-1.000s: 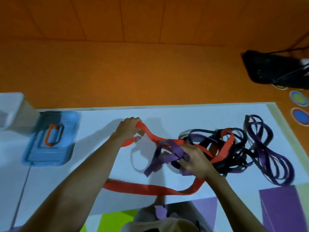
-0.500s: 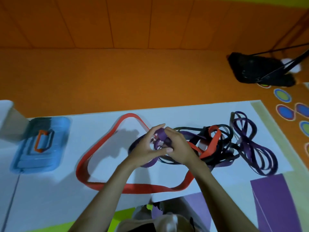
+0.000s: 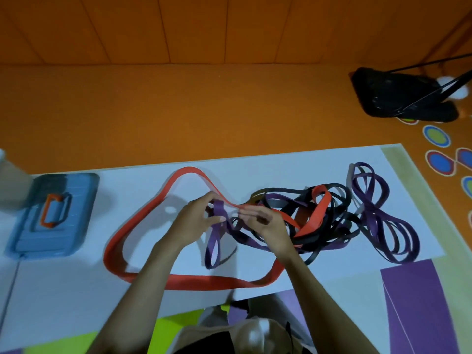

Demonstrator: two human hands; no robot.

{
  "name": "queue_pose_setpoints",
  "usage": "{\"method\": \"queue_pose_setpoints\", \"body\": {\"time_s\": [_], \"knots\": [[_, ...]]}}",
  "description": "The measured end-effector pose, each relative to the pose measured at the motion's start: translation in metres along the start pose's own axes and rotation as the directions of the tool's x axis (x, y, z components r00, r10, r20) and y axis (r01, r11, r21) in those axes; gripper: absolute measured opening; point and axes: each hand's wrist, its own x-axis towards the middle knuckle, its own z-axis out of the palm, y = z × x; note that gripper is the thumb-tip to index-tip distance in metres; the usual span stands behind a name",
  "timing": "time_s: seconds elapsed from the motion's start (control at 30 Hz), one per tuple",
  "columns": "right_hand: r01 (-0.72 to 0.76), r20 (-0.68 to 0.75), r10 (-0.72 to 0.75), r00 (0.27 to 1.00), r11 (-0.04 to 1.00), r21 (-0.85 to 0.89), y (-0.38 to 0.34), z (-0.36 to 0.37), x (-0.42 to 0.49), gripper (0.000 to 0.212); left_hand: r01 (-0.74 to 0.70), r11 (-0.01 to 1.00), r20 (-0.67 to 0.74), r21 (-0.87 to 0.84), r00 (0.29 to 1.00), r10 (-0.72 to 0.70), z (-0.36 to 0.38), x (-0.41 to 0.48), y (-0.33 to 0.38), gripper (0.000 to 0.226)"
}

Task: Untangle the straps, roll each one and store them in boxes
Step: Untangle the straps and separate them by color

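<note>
A tangle of black, purple and red straps lies on the white mat. One wide red strap spreads out in a big loop to the left of the tangle. My left hand pinches a purple strap that hangs down in a loop. My right hand holds the same purple strap just to the right, fingers curled round it at the tangle's left edge. A separate bundle of thin purple straps lies at the right. A blue box with an orange handle sits at the left.
A pale container stands at the far left beside the blue box. A black bag lies on the orange floor at the back right. Coloured mat tiles border the white mat in front and at the right.
My left hand let go of the red strap and came to the purple strap beside my right hand. The red loop now lies spread on the mat. The purple loop has been drawn out a little.
</note>
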Motion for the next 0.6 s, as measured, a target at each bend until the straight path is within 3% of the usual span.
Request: {"method": "queue_pose_setpoints", "body": {"time_s": [0.07, 0.13, 0.2, 0.27, 0.37, 0.5, 0.53, 0.6], "knots": [[-0.055, -0.13, 0.059, 0.99, 0.998, 0.033, 0.022, -0.02, 0.005, 0.016, 0.06, 0.998, -0.124, 0.034, 0.991, -0.055, -0.008, -0.004, -0.011, 0.031], [-0.061, -0.209, 0.014, 0.978, 0.973, -0.222, 0.051, -0.041, 0.013, 0.015, 0.133, 0.984, -0.241, 0.118, 0.965, -0.102, -0.016, -0.01, -0.021, 0.031], [-0.052, -0.207, -0.064, 0.976, 0.86, -0.508, 0.077, -0.06, 0.019, 0.025, 0.249, 0.94, -0.308, 0.235, 0.936, -0.171, -0.019, -0.013, -0.032, 0.034], [-0.044, -0.183, -0.101, 0.978, 0.755, -0.655, 0.097, -0.08, 0.024, 0.031, 0.359, 0.878, -0.313, 0.318, 0.914, -0.26, -0.015, -0.014, -0.043, 0.036], [-0.137, -0.146, 0.038, 0.989, 0.635, -0.76, 0.111, -0.104, 0.031, 0.039, 0.442, 0.803, -0.264, 0.401, 0.895, -0.361, -0.001, -0.013, -0.06, 0.042], [-0.151, -0.062, 0.182, 0.981, 0.533, -0.832, 0.113, -0.125, 0.036, 0.043, 0.539, 0.576, -0.215, 0.614, 0.817, -0.536, 0.033, -0.002, -0.066, 0.056], [-0.139, -0.055, 0.173, 0.983, 0.522, -0.841, 0.114, -0.13, 0.037, 0.041, 0.545, 0.55, -0.23, 0.632, 0.81, -0.539, 0.043, 0.002, -0.062, 0.057], [-0.104, -0.042, 0.134, 0.99, 0.499, -0.86, 0.115, -0.138, 0.041, 0.032, 0.518, 0.613, -0.237, 0.596, 0.843, -0.483, 0.065, 0.016, -0.054, 0.056]]}}
